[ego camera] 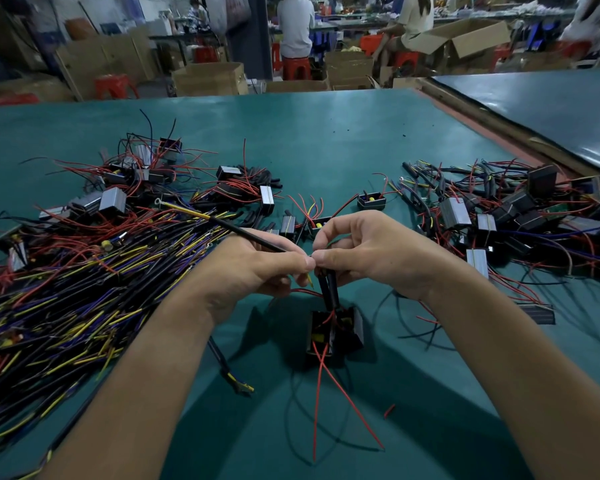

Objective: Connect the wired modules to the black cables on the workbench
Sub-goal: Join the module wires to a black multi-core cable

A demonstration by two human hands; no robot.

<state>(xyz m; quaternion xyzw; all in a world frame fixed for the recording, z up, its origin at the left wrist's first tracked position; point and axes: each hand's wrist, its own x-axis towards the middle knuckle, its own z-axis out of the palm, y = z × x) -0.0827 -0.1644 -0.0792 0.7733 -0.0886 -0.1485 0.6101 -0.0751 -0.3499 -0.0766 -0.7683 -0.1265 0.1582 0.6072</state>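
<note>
Over the green worktop [326,140], the left hand [257,268] pinches a cable [243,233] and the right hand [371,251] pinches the leads [328,285] of the module [333,330]; the bared ends are best lined up squarely before joining.

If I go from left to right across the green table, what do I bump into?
Big pile of black cables with yellow and purple ends, left hand, right hand, heap of black and silver box modules with red wires.

Two hands [257,271], one black cable [243,233] pinched, one module [340,327] dangling, two module heaps [516,216], one cable heap [84,299].
</note>
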